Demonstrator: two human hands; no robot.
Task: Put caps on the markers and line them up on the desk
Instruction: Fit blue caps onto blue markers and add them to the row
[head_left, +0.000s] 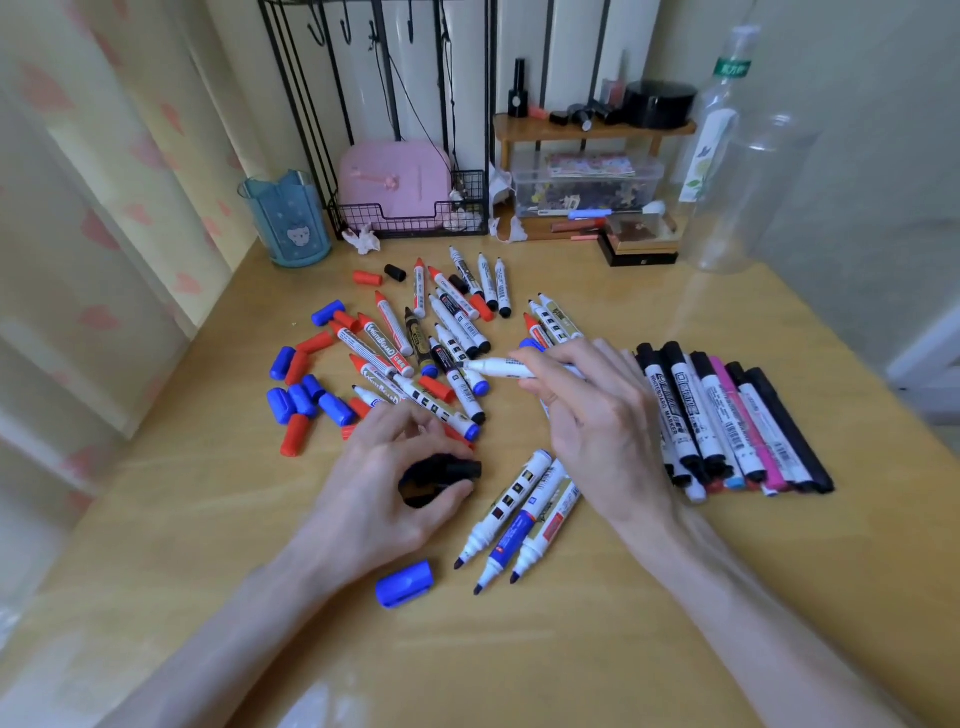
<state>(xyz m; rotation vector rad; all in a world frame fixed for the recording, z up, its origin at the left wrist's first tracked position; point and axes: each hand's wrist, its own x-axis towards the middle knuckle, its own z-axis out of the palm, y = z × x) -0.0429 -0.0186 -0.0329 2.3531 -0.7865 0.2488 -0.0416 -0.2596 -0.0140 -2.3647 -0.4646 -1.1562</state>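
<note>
The right hand (592, 415) pinches an uncapped marker (501, 368) between thumb and fingertips. Its long axis runs almost level across the view, bare tip pointing towards the left hand (379, 488). That hand has its fingers and thumb curled round a black cap (452, 470), held low over the desk (571, 649) and a little nearer the person than the tip. The coming move turns on this gap: tip and cap are near but apart, and the cap's mouth cannot be made out, so it may need turning to face the tip before the two meet. Capped markers lie side by side in a row (727, 415) just outside the right hand — likely where this one belongs. Three uncapped markers (519, 514) lie between the wrists, a blue cap (405, 582) beside the left wrist, and more loose markers (441, 332) beyond both hands.
</note>
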